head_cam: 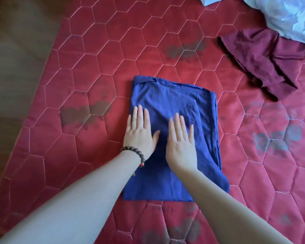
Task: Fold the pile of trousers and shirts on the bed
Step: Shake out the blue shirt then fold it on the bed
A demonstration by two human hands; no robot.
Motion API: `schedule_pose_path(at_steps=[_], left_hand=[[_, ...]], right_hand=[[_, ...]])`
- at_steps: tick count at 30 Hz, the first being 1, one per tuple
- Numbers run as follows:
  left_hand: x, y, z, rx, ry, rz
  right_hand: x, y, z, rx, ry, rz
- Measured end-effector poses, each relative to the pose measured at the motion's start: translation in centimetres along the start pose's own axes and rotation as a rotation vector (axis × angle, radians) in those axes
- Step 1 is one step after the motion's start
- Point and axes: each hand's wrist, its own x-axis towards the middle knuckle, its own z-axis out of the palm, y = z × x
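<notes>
Red quilted mattress (95, 59) — grey-stained hexagons; brown floor (16, 50) beside it.

**Soft daylight, wide-angle warp, slight blur**

Even, fairly bright light, strongest upper right where the pale sheet (289, 13) blows out near white. Shadows faint, soft under both hands. Left side beyond the bed (99, 55) dim and brownish. Quilt lines bend toward the edges. Overall slightly soft focus; forearms at the bottom blurred.

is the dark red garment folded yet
No, the crumpled dark red cloth garment lies unfolded, apart from the folded blue cloth garment.
</notes>
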Motion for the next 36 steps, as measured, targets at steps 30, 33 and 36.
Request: schedule_pose_path(at_steps=[30,33,36], left_hand=[[0.2,-0.8,2.8,0.047,0.1,0.049],[0.0,-0.8,2.8,0.04,0.09,0.045],[0.0,-0.9,2.9,0.043,0.091,0.054]], right_hand=[[6.5,8.6,-1.6,-0.117,0.094,0.212],[0.1,0.9,0.9,-0.004,-0.002,-0.18],[-4.5,1.1,2.0,-0.036,-0.101,-0.146]])
